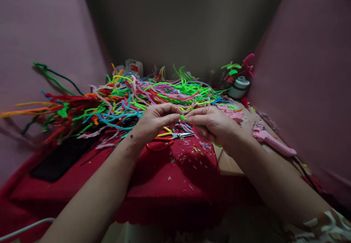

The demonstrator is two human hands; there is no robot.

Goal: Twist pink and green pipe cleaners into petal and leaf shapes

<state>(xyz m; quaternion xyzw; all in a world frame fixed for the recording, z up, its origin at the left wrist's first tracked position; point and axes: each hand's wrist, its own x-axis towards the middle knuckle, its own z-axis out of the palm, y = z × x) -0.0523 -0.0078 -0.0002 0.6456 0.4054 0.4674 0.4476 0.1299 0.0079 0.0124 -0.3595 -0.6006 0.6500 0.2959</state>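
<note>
Between my two hands is a small bright green piece of pipe cleaner (182,118), pinched at the fingertips. My left hand (161,120) grips it from the left with thumb and forefinger. From the other side, my right hand (212,122) pinches it too, its lower fingers curled in, and a bit of green shows below that palm. Just under the hands lie scissors (182,135) with red and yellow handles, blades pointing right. A big tangle of coloured pipe cleaners (164,93) is heaped behind the hands.
A black phone-like slab (61,160) lies left on the red tablecloth (156,188). Clipped fuzz (196,151) is scattered near the scissors. On the right are a board (227,162), a pink corded hot-glue gun (274,142) and a pale jar (239,87). Walls close in both sides.
</note>
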